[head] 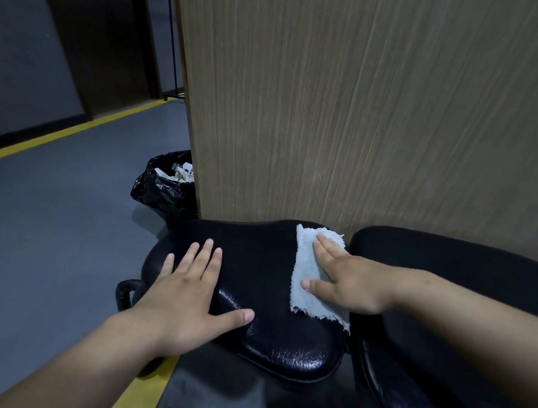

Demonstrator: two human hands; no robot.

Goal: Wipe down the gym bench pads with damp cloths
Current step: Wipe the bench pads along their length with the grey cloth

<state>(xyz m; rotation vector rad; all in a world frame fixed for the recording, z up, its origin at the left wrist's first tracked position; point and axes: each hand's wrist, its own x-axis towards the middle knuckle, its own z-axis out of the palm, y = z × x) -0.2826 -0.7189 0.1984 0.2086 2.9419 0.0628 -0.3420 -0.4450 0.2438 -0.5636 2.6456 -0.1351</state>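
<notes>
You held the pale cloth (306, 295) flat on the seat pad's (264, 266) right side under your right hand (343, 278), fingers (329, 247) straight. Your left hand (185, 289) braced the pad, fingers spread. Even pressure and overlapping strokes seemed wisest.

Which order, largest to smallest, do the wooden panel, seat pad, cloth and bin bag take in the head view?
1. wooden panel
2. seat pad
3. cloth and bin bag: alike in apparent size; the bag sits farther off, partly hidden, so left unranked.
</notes>
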